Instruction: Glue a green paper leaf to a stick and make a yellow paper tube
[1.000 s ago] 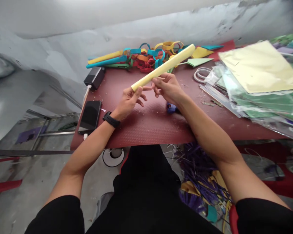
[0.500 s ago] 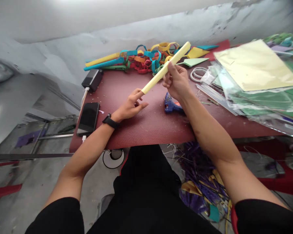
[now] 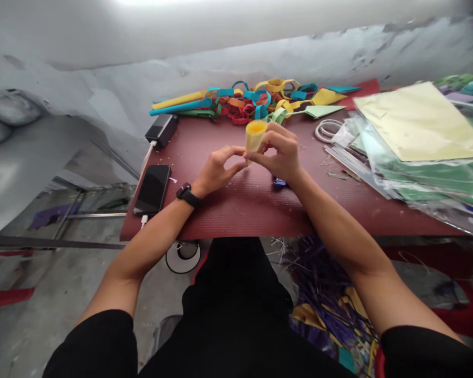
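Note:
A pale yellow rolled paper tube (image 3: 254,139) is held up above the middle of the table, its hollow end tilted toward me. My right hand (image 3: 279,149) grips it from the right, with the thumb low on the roll and the fingers behind it. My left hand (image 3: 219,169), with a black watch on the wrist, pinches near its lower end with thumb and forefinger. Beneath my right hand lies a blue glue gun (image 3: 279,183), mostly hidden by the hand and forearm.
Paper chains (image 3: 256,100) and rolled tubes (image 3: 181,102) line the back. A phone (image 3: 152,190) and a black power box (image 3: 161,131) lie left. At right are a white cable coil (image 3: 326,130) and bagged paper sheets (image 3: 421,123). Purple scraps (image 3: 319,283) litter the floor.
The yellow tube has swung from a long diagonal to nearly end-on, its opening now facing me. My right hand has come lower and closer to my left, covering more of the glue gun.

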A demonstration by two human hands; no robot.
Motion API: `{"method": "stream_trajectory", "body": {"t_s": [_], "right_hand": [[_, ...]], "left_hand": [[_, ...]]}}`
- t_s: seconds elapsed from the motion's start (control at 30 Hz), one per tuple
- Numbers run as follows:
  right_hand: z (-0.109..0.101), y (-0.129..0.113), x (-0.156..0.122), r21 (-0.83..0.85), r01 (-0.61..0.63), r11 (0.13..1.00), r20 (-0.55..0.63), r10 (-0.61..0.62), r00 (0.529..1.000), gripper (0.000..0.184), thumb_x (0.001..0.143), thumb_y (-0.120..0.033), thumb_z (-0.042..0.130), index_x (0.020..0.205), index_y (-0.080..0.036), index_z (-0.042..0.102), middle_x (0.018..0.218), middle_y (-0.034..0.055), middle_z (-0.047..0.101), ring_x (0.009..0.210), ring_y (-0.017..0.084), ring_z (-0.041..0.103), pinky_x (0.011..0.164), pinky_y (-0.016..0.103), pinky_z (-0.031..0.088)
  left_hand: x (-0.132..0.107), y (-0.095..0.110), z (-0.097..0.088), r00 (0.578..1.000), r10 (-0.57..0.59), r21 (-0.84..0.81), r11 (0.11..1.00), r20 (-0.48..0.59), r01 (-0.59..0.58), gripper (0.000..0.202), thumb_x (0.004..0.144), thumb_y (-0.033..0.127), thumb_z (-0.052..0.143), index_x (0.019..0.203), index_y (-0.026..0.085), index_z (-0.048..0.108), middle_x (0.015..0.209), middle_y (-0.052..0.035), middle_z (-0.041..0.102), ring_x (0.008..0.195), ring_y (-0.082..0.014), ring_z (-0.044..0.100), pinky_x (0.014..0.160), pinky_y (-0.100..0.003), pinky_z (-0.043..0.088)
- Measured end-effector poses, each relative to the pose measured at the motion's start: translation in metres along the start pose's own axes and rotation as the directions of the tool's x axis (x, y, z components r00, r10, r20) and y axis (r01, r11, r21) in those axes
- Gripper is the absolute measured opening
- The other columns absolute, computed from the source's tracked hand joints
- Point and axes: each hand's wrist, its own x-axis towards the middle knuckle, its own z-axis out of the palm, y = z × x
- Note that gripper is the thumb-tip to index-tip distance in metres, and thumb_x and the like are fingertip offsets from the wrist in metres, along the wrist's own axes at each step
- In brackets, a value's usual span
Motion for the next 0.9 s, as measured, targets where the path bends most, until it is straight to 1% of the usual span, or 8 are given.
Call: {"method": "stream_trajectory", "body": {"t_s": [0.1,0.27,0.43,0.5,0.6,0.7,0.8,0.9], "right_hand": [[0.001,0.001,-0.005,-0.063,0.180,0.982,0.082,-0.175,0.981,0.029,0.098,-0.055,0.080,0.093,-0.026,0.076,0.096,0.0020,0.074,0.070,0.013,0.061,0.061,0.031,0.052],[-0.002,0.012,-0.009,-0.145,0.245,0.958,0.178,-0.219,0.959,0.021,0.107,-0.047,0.071,0.107,-0.026,0.076,0.105,0.0024,0.078,0.076,0.013,0.068,0.070,0.030,0.057],[-0.003,0.014,-0.010,-0.306,0.260,0.916,0.274,-0.177,0.945,0.023,0.112,-0.043,0.063,0.107,-0.025,0.077,0.112,0.0058,0.080,0.090,0.018,0.074,0.078,0.033,0.056],[-0.002,0.017,-0.010,-0.356,0.190,0.915,0.233,-0.110,0.966,0.021,0.110,-0.041,0.066,0.112,-0.024,0.079,0.113,0.0075,0.080,0.085,0.018,0.074,0.079,0.034,0.056],[-0.003,0.025,-0.009,-0.433,0.023,0.901,0.138,0.041,0.990,0.025,0.105,-0.041,0.071,0.117,-0.021,0.079,0.106,0.0081,0.079,0.072,0.018,0.068,0.077,0.036,0.055],[-0.007,0.024,-0.007,-0.450,-0.046,0.892,0.026,0.064,0.998,0.026,0.105,-0.045,0.067,0.097,-0.022,0.077,0.088,0.0060,0.075,0.070,0.019,0.065,0.075,0.038,0.054],[-0.003,-0.004,-0.002,-0.456,0.009,0.890,-0.069,-0.046,0.997,0.044,0.111,-0.049,0.054,0.076,-0.025,0.062,0.070,0.0025,0.061,0.067,0.019,0.060,0.073,0.038,0.050],[0.021,-0.058,0.010,-0.382,0.108,0.918,0.090,-0.080,0.993,0.045,0.112,-0.052,0.051,0.077,-0.025,0.059,0.070,0.0019,0.059,0.069,0.019,0.058,0.076,0.039,0.050]], "left_hand": [[0.003,0.007,-0.004,0.986,0.135,0.123,0.985,-0.099,-0.123,0.028,0.108,0.040,0.074,0.132,0.025,0.071,0.119,-0.0071,0.080,0.106,-0.0206,0.076,0.093,-0.039,0.064],[0.008,0.020,-0.014,0.942,0.318,0.223,0.931,-0.105,-0.290,0.055,0.109,0.048,0.067,0.158,0.027,0.054,0.140,-0.0137,0.071,0.126,-0.0279,0.070,0.104,-0.049,0.062],[0.010,0.026,-0.012,0.922,0.376,0.301,0.893,-0.089,-0.335,0.032,0.111,0.037,0.069,0.143,0.034,0.065,0.133,-0.0066,0.076,0.119,-0.0225,0.073,0.102,-0.043,0.062],[0.009,0.024,-0.010,0.928,0.348,0.351,0.892,-0.129,-0.286,0.023,0.110,0.034,0.071,0.133,0.031,0.070,0.122,-0.0046,0.079,0.109,-0.0204,0.074,0.095,-0.039,0.063],[0.007,0.016,-0.013,0.938,0.266,0.460,0.877,-0.221,-0.140,0.024,0.110,0.045,0.071,0.121,0.025,0.072,0.108,-0.0048,0.080,0.099,-0.0207,0.075,0.088,-0.037,0.061],[0.002,0.006,-0.018,0.956,0.149,0.537,0.844,-0.253,0.011,0.044,0.110,0.064,0.062,0.109,0.021,0.071,0.104,-0.0074,0.079,0.090,-0.0209,0.075,0.078,-0.036,0.057],[-0.002,-0.007,-0.020,0.970,-0.011,0.551,0.821,-0.244,0.148,0.058,0.109,0.077,0.053,0.102,0.021,0.067,0.097,-0.0080,0.077,0.079,-0.0203,0.071,0.067,-0.036,0.051],[-0.004,-0.023,-0.016,0.954,-0.086,0.443,0.871,-0.286,0.211,0.053,0.111,0.075,0.049,0.102,0.025,0.064,0.091,-0.0054,0.075,0.074,-0.0195,0.064,0.067,-0.040,0.050]]}}
